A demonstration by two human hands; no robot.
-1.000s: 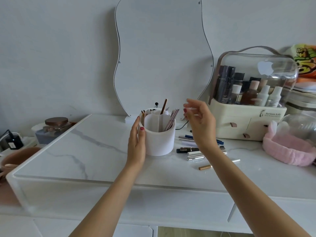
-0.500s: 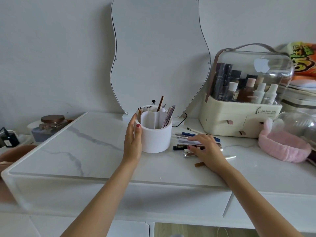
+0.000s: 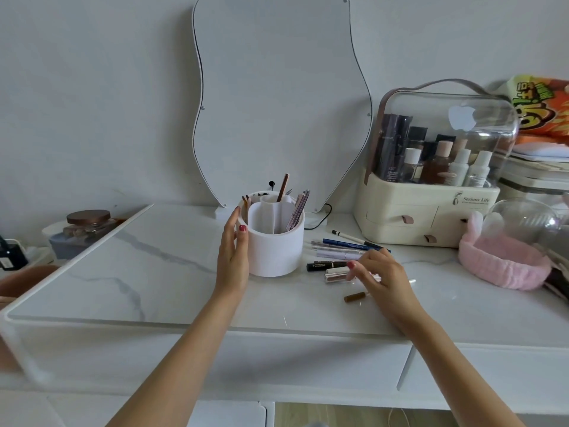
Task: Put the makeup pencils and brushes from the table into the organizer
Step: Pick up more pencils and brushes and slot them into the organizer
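A round white organizer (image 3: 277,251) stands on the marble table (image 3: 154,272) with several brushes and pencils upright in its compartments. My left hand (image 3: 232,254) lies flat against its left side, thumb at the rim. To its right is a loose heap: a blue pencil (image 3: 345,243), a white pencil (image 3: 348,236), a lilac tube (image 3: 335,254), a black mascara (image 3: 323,265), a clear silver-capped tube (image 3: 335,276) and a brown pencil (image 3: 354,297). My right hand (image 3: 385,275) is down on the heap, thumb and fingers pinched on the clear tube, which lies on the table.
A cream cosmetics case (image 3: 400,217) with a clear lid stands at the back right. A pink headband (image 3: 505,266) and a glass dome (image 3: 523,223) are beyond it. A wavy mirror (image 3: 277,103) leans on the wall behind the organizer. A lidded jar (image 3: 87,223) sits far left.
My right hand dropped from above the organizer to the heap of pencils and closed its fingers on the clear tube. My left hand stayed on the organizer.
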